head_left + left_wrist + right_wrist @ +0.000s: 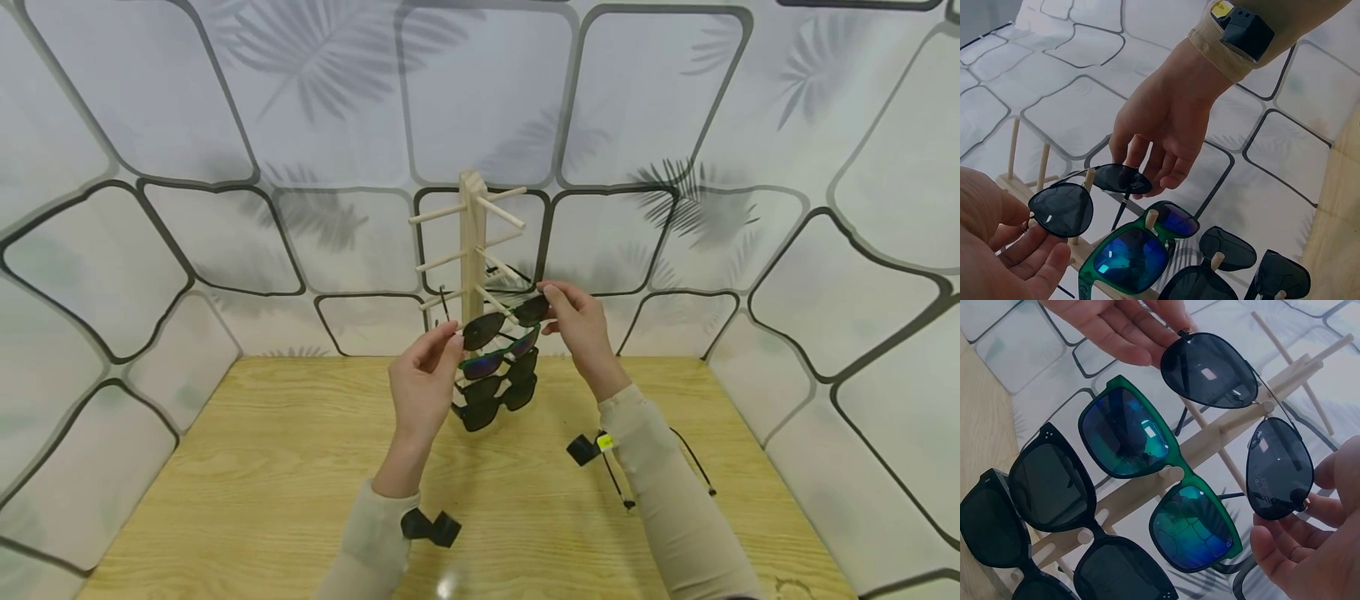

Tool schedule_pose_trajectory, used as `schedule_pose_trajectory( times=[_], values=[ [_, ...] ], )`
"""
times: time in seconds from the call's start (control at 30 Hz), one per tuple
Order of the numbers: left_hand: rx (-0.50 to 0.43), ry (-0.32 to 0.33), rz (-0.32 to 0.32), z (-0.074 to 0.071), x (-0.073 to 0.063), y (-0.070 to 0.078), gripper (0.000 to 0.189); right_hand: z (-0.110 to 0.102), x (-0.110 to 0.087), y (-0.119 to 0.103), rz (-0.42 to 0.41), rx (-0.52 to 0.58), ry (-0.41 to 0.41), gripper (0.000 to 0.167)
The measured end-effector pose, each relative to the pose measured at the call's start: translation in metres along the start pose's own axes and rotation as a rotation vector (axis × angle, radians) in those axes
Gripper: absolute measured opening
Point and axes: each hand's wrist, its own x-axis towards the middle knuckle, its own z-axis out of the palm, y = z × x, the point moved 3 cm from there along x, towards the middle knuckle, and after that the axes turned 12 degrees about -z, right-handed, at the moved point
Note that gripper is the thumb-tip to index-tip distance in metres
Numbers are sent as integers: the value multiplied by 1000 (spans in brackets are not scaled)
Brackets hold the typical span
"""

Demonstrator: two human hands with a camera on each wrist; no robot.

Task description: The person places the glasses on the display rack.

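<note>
Black aviator sunglasses with dark lenses and a thin metal bridge are held between both hands at a peg of the wooden rack. My left hand pinches their left end near the hinge, and my right hand pinches the right end. One thin temple sticks up by the left fingers. Just below hang green-framed sunglasses with blue-green mirrored lenses, resting on a peg. Two black sunglasses sit on the lower pegs. In the left wrist view, the aviator's near lens is beside the left fingertips.
The wooden rack stands upright at the back of the wooden table, its upper front pegs bare. Thin dark glasses temples show on the table at the right, partly covered by the right sleeve. Patterned panels surround the table.
</note>
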Motion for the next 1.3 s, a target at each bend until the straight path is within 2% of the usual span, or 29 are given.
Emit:
schedule_pose_trajectory(
  times=[0.27, 0.57, 0.87, 1.13, 1.3],
  values=[
    [66, 16, 2, -5, -8, 2, 31, -10, -2, 3, -7, -34, 25, 51],
    [72, -32, 8, -7, -38, -4, 29, -44, -26, 13, -22, -129, 44, 47],
    [125, -182, 11, 12, -66, -23, 22, -75, -53, 23, -14, -209, 31, 46],
    [237, -368, -60, 37, -88, -49, 25, -103, -90, 37, 48, -326, 13, 49],
    [266, -472, -81, 49, -98, -61, 28, -122, -116, 48, 114, -368, 18, 51]
  ],
)
